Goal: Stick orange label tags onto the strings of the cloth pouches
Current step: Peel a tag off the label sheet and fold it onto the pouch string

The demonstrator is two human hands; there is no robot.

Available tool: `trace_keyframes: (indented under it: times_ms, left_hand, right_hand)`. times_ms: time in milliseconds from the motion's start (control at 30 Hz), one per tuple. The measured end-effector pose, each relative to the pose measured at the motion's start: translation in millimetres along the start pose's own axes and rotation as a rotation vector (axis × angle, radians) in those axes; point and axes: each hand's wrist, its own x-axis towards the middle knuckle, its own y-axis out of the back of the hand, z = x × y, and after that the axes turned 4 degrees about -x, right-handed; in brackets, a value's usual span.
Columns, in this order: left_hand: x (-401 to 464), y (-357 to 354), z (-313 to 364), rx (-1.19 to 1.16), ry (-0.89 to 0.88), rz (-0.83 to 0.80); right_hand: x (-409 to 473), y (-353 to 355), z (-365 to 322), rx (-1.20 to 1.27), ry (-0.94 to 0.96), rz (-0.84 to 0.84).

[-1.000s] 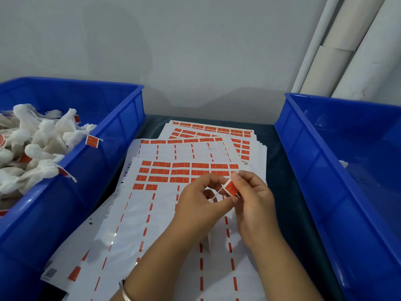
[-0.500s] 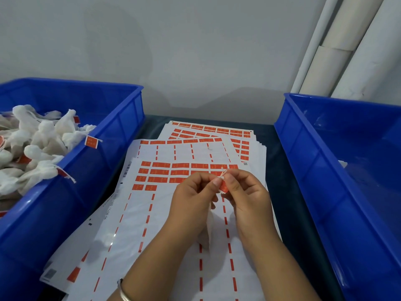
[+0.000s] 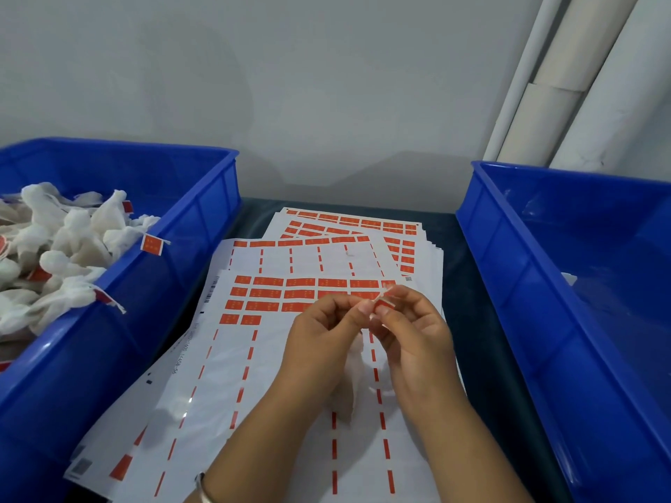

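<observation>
Head: label sheets (image 3: 276,357) between blue bins (image 3: 174,248).

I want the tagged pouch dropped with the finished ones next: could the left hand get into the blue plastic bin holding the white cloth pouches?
Probably yes: the blue plastic bin sits open-topped beside the left hand, nothing between them, though that hand is pinching the orange label tag.

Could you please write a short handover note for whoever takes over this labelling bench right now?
Left hand and right hand: both pinch one orange tag at chest level, a cloth pouch hanging below the grip.
Done: tagged pouches piled in the left bin.
Left: press this tag closed and bin the pouch; more tags wait on the sticker sheets. Right bin looks almost bare.
</observation>
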Motion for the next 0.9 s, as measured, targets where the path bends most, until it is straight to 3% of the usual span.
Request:
trace_keyframes:
  times_ms: [167,433,533,733,900]
  left_hand:
    - [0.4,-0.8,-9.5,0.233,0.028,-0.130]
    - [3.4,-1.1,-22.7,0.510,-0.009,-0.172]
    - [4.7,-2.1,-26.4,0.522,-0.016,-0.071]
    - [13.3,2.3,-25.5,0.356,0.054,0.328]
    - [10.9,4.0,-30.1,0.357,0.009,0.393]
  right_hand:
    - [4.7,8.6,-2.9,0.212,-0.081,0.053]
    - [8.9,12.1,2.1,0.281,-0.086,0.036]
    - [9.8,11.3,11.3,0.234,-0.111,0.064]
    - [9.2,4.8,25.5,-0.101,-0.024,0.069]
    - [8.1,2.6,30.3,-0.246,0.011,0.059]
